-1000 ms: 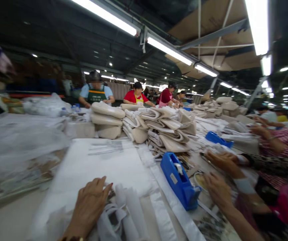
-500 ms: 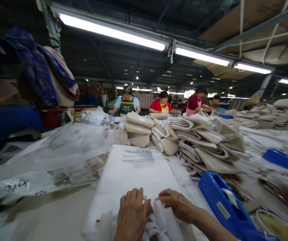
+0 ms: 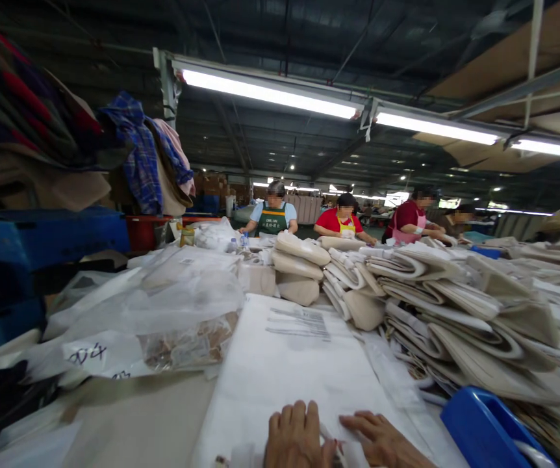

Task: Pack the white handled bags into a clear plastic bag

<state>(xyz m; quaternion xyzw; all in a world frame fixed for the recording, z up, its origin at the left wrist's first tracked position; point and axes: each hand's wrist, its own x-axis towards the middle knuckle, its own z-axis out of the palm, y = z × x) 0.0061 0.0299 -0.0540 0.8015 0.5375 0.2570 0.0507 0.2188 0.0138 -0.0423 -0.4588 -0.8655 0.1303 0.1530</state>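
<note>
My left hand [image 3: 295, 434] is at the bottom edge, fingers together and bent over crumpled white plastic film [image 3: 353, 453], its thumb against it. Just to the right, my right hand [image 3: 383, 439] reaches in from the side with its fingers curled over the same film. The frame's edge cuts off both hands, and the lower part of the film is hidden. Beneath and beyond them a flat white package [image 3: 284, 377] lies on the table, with dark printed lines near its far end.
Folded beige and white padded pieces [image 3: 436, 292] are stacked behind and right. A blue tape dispenser [image 3: 492, 422] stands close right. Clear plastic bags [image 3: 177, 305], one handwritten, lie left. Several people [image 3: 275, 214] work across the table. Clothes [image 3: 138, 156] hang left.
The view has turned left and slightly up, so everything sits farther right and lower. My hands remain close together at the film, less of them showing.
</note>
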